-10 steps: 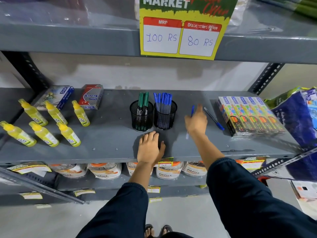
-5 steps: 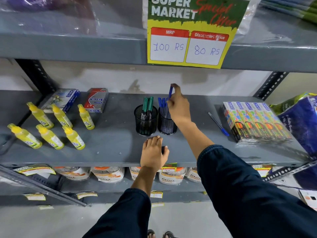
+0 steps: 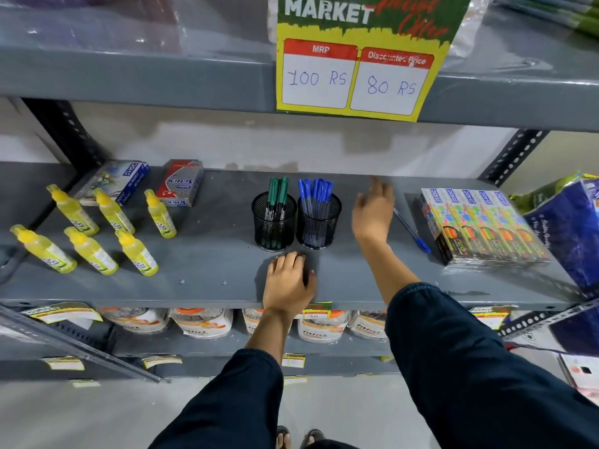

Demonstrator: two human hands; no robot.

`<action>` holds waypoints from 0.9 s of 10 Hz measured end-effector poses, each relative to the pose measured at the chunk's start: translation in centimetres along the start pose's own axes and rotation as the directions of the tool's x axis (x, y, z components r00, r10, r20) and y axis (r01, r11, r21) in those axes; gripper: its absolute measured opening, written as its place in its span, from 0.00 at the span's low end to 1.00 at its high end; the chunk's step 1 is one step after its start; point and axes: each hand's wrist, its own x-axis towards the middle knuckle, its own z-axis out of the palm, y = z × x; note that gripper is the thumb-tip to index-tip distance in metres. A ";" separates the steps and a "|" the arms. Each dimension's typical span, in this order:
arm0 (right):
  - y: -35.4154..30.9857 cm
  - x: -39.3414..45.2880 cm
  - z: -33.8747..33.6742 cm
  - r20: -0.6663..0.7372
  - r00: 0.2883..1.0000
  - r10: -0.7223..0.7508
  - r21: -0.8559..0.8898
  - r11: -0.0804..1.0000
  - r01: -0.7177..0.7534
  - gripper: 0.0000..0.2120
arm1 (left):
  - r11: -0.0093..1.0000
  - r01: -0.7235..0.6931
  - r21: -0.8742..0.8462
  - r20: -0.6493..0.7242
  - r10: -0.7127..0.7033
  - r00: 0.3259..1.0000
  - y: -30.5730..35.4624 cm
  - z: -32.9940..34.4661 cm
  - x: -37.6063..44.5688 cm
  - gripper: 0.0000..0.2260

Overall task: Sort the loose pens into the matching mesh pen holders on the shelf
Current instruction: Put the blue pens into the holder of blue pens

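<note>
Two black mesh pen holders stand side by side mid-shelf. The left holder (image 3: 274, 222) carries green pens (image 3: 277, 193). The right holder (image 3: 319, 223) is packed with several blue pens (image 3: 315, 191). One loose blue pen (image 3: 411, 231) lies on the grey shelf (image 3: 210, 264) beside a stack of colourful boxes. My right hand (image 3: 372, 210) hovers between the blue holder and that pen, fingers apart, holding nothing, slightly blurred. My left hand (image 3: 288, 283) rests palm-down on the shelf's front edge, just before the holders.
Several yellow glue bottles (image 3: 97, 231) stand at the left, with two flat boxes (image 3: 146, 181) behind them. Colourful boxes (image 3: 483, 225) lie at the right, a blue bag (image 3: 570, 228) beyond. A price sign (image 3: 356, 76) hangs from the upper shelf. Packets fill the lower shelf.
My right hand carried a blue pen from the shelf up to the blue holder, let it go there, and has moved back right, now holding nothing. The left hand stayed put.
</note>
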 end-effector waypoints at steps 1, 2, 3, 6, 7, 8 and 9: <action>4.9 -0.6 -1.0 0.049 0.984 0.173 -0.299 0.942 -0.150 0.22 | 1.000 -0.002 0.010 0.029 0.001 1.000 -0.1 0.2 0.0 0.19; 8.5 -1.6 -1.6 0.101 0.962 0.252 -0.454 0.872 -0.181 0.25 | 0.999 0.008 0.033 0.009 -0.008 1.000 0.0 0.3 0.0 0.19; 10.1 -2.0 -2.2 0.142 0.942 0.304 -0.529 0.828 -0.187 0.27 | 0.999 0.003 0.039 -0.007 -0.003 1.000 0.1 0.3 0.1 0.18; 10.5 -2.8 -3.0 0.049 0.949 0.311 -0.601 0.768 -0.221 0.17 | 0.999 0.015 0.030 0.001 -0.015 1.000 0.3 0.2 -0.1 0.18; 10.3 -3.0 -3.2 0.013 0.963 0.269 -0.549 0.807 -0.218 0.15 | 0.999 0.015 0.030 0.000 -0.016 1.000 0.3 0.1 -0.1 0.18; 9.3 -2.4 -3.7 -0.078 0.970 0.229 -0.358 0.902 -0.242 0.15 | 0.999 0.018 0.033 0.006 -0.018 1.000 0.3 0.1 -0.2 0.18; 7.0 -0.9 -4.6 -0.217 0.953 0.210 -0.073 0.970 -0.230 0.16 | 0.999 0.016 0.044 0.031 -0.018 0.999 0.3 0.0 -0.1 0.17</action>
